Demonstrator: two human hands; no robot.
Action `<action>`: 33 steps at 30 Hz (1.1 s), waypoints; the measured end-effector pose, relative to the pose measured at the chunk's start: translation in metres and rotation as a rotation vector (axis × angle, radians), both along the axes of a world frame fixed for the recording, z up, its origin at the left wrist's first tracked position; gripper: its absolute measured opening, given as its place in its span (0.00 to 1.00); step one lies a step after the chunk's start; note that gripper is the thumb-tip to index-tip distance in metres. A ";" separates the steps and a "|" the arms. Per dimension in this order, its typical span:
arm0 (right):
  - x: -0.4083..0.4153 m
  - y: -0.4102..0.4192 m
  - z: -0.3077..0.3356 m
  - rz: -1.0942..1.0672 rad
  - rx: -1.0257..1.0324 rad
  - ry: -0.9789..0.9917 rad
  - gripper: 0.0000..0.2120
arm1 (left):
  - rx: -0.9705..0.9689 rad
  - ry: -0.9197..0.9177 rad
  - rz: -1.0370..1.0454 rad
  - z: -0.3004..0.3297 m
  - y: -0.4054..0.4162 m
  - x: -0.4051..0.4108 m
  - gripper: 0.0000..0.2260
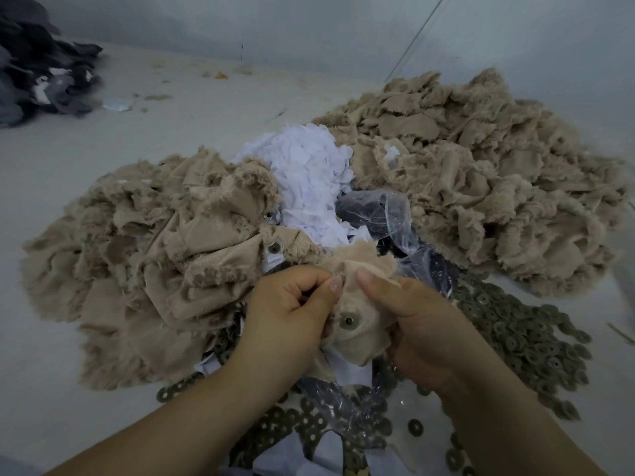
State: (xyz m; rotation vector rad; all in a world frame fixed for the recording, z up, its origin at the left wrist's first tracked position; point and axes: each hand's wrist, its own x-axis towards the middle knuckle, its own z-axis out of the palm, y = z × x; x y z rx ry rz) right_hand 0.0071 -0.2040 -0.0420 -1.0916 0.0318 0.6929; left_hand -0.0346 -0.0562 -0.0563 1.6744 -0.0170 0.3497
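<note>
Both hands hold one frayed beige fabric piece (357,338) low in the middle of the view. A round metal snap (348,321) sits in the middle of that piece. My left hand (292,310) pinches its upper left edge between thumb and curled fingers. My right hand (419,321) grips the right side, thumb on top. Many round olive-brown ring washers (515,334) lie spread on the surface to the right and below my hands.
A heap of beige fabric pieces (154,255) lies at left, a larger one (481,173) at right. White paper-like scraps (305,173) and a clear plastic bag (388,214) sit between them. Dark grey fabric (37,70) is piled at the far left on the pale surface (206,108).
</note>
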 end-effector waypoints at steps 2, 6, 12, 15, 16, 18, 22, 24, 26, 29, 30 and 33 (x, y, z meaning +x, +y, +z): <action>-0.001 0.000 0.000 -0.002 0.006 -0.007 0.19 | -0.003 -0.031 0.000 0.002 -0.001 -0.001 0.13; -0.001 0.003 -0.001 0.000 0.080 0.043 0.19 | -0.056 -0.064 0.060 -0.001 -0.002 -0.001 0.14; -0.003 0.006 -0.001 -0.006 0.111 0.042 0.18 | -0.078 -0.096 0.104 -0.004 -0.006 -0.001 0.15; -0.004 0.006 0.000 -0.044 0.114 -0.003 0.19 | -0.080 -0.094 0.090 -0.004 -0.006 0.001 0.14; -0.005 0.007 0.000 -0.053 0.118 -0.015 0.19 | -0.087 -0.103 0.086 -0.003 -0.006 0.001 0.14; -0.005 0.007 0.000 -0.061 0.135 -0.028 0.18 | -0.091 -0.130 0.079 -0.002 -0.005 0.000 0.12; -0.004 0.007 -0.001 -0.048 0.149 -0.025 0.19 | -0.093 -0.147 0.081 -0.002 -0.005 -0.002 0.10; -0.004 0.007 -0.002 -0.045 0.157 -0.016 0.20 | -0.080 -0.144 0.087 -0.003 -0.005 -0.002 0.10; -0.004 0.008 -0.003 -0.044 0.176 -0.023 0.19 | -0.062 -0.147 0.095 -0.002 -0.005 -0.001 0.09; -0.005 0.009 -0.005 -0.038 0.210 -0.044 0.17 | -0.056 -0.155 0.109 -0.002 -0.005 0.001 0.09; -0.004 0.009 -0.005 -0.038 0.211 -0.047 0.16 | -0.054 -0.160 0.109 -0.002 -0.005 0.001 0.10; -0.003 0.008 -0.005 -0.042 0.201 -0.029 0.17 | -0.044 -0.174 0.100 -0.002 -0.004 0.001 0.11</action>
